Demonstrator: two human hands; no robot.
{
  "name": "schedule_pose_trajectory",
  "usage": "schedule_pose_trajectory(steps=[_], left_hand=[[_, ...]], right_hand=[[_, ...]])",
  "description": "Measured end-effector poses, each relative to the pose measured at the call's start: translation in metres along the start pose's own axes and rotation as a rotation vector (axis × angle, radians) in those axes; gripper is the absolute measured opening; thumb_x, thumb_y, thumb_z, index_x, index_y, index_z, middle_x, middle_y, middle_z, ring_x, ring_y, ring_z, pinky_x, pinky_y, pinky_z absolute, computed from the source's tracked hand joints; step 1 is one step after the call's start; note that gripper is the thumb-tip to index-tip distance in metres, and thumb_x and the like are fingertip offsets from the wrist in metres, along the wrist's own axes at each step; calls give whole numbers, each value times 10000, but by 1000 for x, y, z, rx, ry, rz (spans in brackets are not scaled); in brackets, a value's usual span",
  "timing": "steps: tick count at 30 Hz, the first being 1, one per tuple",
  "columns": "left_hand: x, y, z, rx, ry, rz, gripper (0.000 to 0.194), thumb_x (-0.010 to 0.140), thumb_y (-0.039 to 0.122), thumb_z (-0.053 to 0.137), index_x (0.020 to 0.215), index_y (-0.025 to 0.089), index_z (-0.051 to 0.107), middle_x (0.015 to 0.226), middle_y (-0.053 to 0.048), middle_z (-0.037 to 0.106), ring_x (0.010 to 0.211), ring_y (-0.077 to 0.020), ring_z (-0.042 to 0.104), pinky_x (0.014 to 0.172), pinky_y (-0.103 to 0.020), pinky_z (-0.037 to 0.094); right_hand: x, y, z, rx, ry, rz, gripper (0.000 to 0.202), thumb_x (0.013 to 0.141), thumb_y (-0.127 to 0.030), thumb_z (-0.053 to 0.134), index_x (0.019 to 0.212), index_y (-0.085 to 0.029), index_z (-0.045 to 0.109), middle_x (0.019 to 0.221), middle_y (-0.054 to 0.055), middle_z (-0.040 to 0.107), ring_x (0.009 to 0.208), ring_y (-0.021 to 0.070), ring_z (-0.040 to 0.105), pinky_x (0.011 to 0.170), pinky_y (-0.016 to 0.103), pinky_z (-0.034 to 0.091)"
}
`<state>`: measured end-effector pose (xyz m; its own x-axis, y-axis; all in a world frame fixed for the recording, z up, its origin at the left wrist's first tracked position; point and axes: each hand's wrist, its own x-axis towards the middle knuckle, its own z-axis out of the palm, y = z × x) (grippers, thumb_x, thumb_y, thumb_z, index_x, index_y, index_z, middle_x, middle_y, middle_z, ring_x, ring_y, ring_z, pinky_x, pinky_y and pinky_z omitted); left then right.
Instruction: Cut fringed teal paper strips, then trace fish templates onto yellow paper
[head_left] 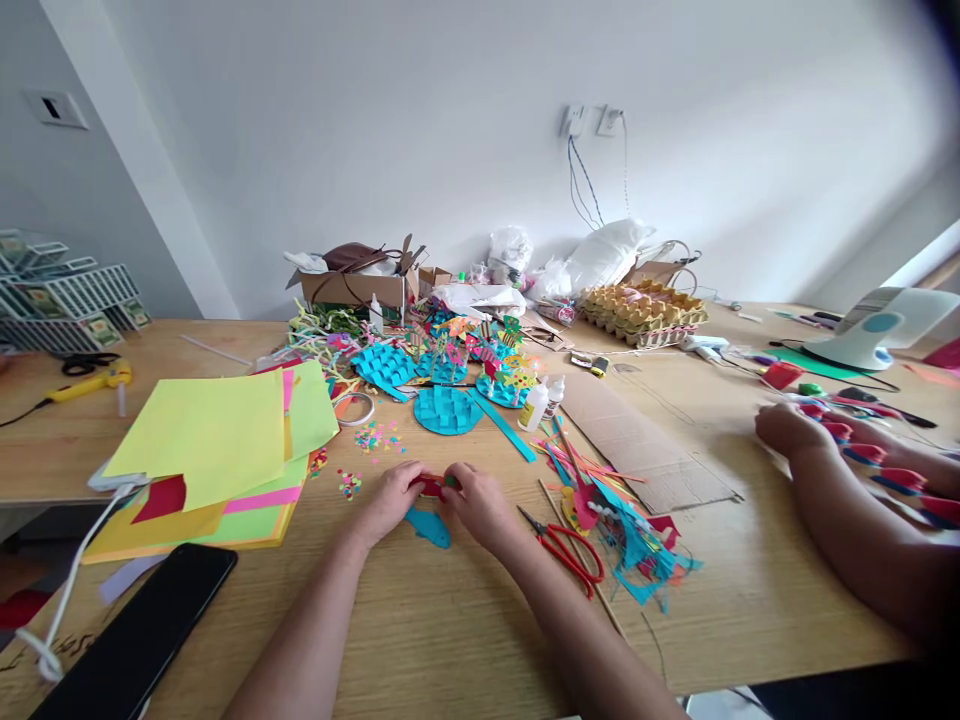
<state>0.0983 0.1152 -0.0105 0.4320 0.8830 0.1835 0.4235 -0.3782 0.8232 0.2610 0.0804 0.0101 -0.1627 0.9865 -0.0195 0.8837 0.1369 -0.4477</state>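
Observation:
Both hands meet over the wooden table (405,620). My left hand (397,497) has its fingers closed on the left end of a small red paper piece (431,486). My right hand (474,500) pinches the right end of the same piece, where a bit of green shows at the fingertips. Just below them a blue fish-shaped paper cutout (429,527) lies flat. Red-handled scissors (574,555) rest to the right of my right hand. Small piles of colourful paper dots (349,485) are near my left hand. Beyond my hands stands a round blue paper base (448,410).
Coloured paper sheets (217,430) and a black phone (142,630) lie left. Paper scraps (645,550), cardboard (645,440) and glue bottles (534,407) are on the right. Another person's arms (832,500) reach in at far right. Egg trays (641,312) stand behind.

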Motion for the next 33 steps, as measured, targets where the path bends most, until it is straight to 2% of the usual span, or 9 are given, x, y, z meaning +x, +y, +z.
schedule_pose_trajectory(steps=[3, 6, 10, 14, 17, 21, 23, 27, 33], left_hand=[[3, -8, 0, 28, 73, -20, 184, 734, 116, 472, 784, 217, 616, 795, -12, 652, 782, -192, 584, 730, -278, 429], [5, -16, 0, 37, 126, -39, 182, 737, 125, 464, 825, 216, 595, 848, -15, 648, 818, -192, 578, 760, -284, 418], [6, -21, -1, 25, 140, -57, 152, 741, 138, 463, 816, 207, 576, 839, -15, 642, 822, -188, 580, 770, -284, 418], [5, -20, -1, -3, 138, -85, 130, 740, 146, 474, 811, 205, 566, 829, -4, 639, 822, -183, 584, 756, -272, 425], [4, -19, 0, -34, 134, -137, 136, 757, 155, 471, 849, 200, 560, 806, 6, 637, 685, -160, 596, 642, -255, 450], [4, -18, 2, -81, 122, -231, 126, 805, 178, 480, 907, 171, 554, 730, 24, 613, 433, -95, 509, 462, -234, 425], [4, -18, 1, -108, 124, -270, 133, 836, 205, 496, 945, 147, 548, 750, 11, 606, 455, -83, 513, 452, -224, 429], [5, -17, 0, -165, 140, -325, 185, 861, 247, 507, 1000, 131, 544, 838, -21, 602, 570, -92, 557, 490, -228, 470], [6, -20, 3, -267, 156, -334, 167, 845, 191, 519, 1001, 132, 537, 919, -45, 610, 657, -119, 605, 493, -225, 490]], right_hand=[[-10, 1, -5, -30, -20, 27, 150, 813, -208, 491, 921, -164, 586, 925, 89, 635, 841, 192, 574, 664, 251, 351], [-18, -7, -3, -41, -113, -18, 139, 750, -198, 570, 881, -186, 615, 903, 56, 635, 798, 172, 580, 642, 234, 358], [-20, -25, 3, -68, -187, -62, 273, 712, -215, 621, 983, -190, 607, 1037, 82, 599, 879, 201, 574, 673, 253, 378], [-15, -36, 3, -111, -221, -31, 248, 709, -193, 620, 955, -157, 624, 1044, 121, 595, 940, 243, 558, 702, 284, 393], [-14, -38, 1, -130, -236, -14, 193, 706, -183, 616, 896, -157, 641, 1034, 115, 597, 938, 236, 562, 703, 276, 400], [-16, -41, -1, -136, -224, 19, 287, 705, -183, 602, 990, -156, 603, 1051, 112, 596, 929, 233, 576, 691, 276, 408], [-15, -43, 0, -136, -223, 34, 308, 693, -166, 598, 1001, -153, 598, 1034, 117, 611, 908, 241, 588, 674, 283, 410], [-12, -44, 1, -123, -234, 43, 239, 682, -104, 550, 899, -163, 633, 941, 110, 649, 859, 243, 601, 646, 285, 399], [-13, -38, 7, 12, -201, -11, 212, 637, -46, 531, 781, -163, 633, 912, 88, 634, 852, 214, 568, 660, 266, 360]])
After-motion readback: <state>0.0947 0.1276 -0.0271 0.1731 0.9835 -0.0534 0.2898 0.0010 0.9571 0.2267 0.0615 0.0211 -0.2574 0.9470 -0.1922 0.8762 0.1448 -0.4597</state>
